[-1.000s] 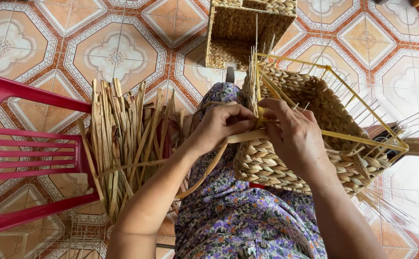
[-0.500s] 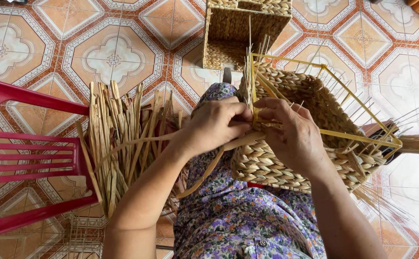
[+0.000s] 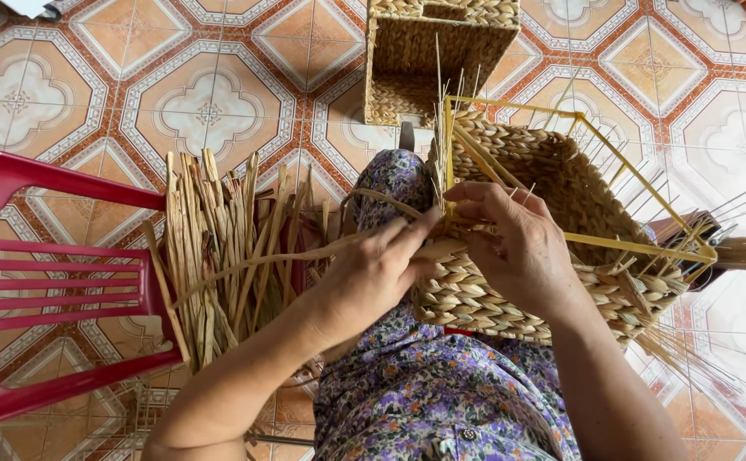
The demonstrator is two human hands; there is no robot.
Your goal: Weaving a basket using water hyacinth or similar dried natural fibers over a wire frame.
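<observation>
straw-coloured and half woven, the basket lies tipped on the person's lap, over the floral dress, its yellow wire frame bare along the upper rim. left hand pinches a long flat reed strand between thumb and fingers; right hand curls closed on the same strand at the basket's near wall. best kept taut and flat, i'd judge, pressed tight against the braided row below. loose reeds lie bundled beside a red plastic chair on the tiled floor.
</observation>
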